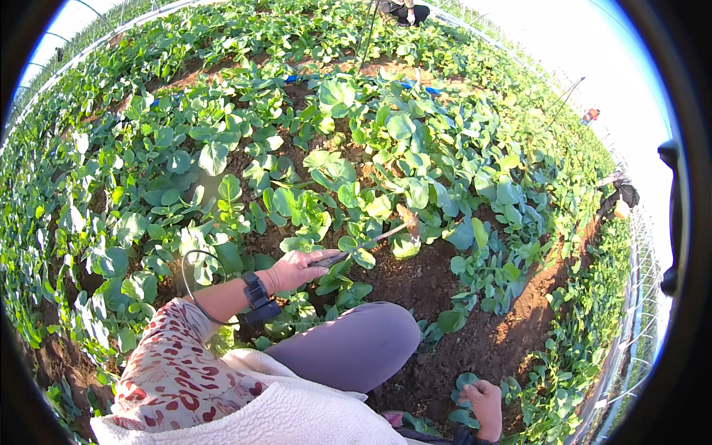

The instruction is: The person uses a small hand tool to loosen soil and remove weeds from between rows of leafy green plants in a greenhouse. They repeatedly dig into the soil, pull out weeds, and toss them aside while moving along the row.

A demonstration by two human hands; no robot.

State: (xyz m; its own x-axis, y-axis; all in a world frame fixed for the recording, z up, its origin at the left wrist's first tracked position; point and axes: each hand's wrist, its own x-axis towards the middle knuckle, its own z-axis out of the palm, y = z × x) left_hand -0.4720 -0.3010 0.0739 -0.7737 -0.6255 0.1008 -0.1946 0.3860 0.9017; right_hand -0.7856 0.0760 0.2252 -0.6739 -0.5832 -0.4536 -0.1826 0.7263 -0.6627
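Observation:
My left hand [292, 271] grips the dark handle of a small hand hoe [384, 236]. The hoe's thin shaft reaches up and right to a soil-coated blade [410, 222] among green leafy plants [300, 206]. Beside the blade, a pale green leaf [405, 247] hangs over dark bare soil [406, 278]. Down at the lower right, beyond my bent knee [367, 345], my right hand [484, 409] has its fingers curled against some small green leaves [466, 384]. Whether the fingers hold a leaf cannot be made out.
Dense leafy rows surround me, with a bare soil strip [523, 311] at the right. Blue line [411, 84] crosses the plants ahead. A person [405, 11] crouches at the top; another [622, 194] is at the far right. A hooped frame with plastic film [634, 339] edges the right.

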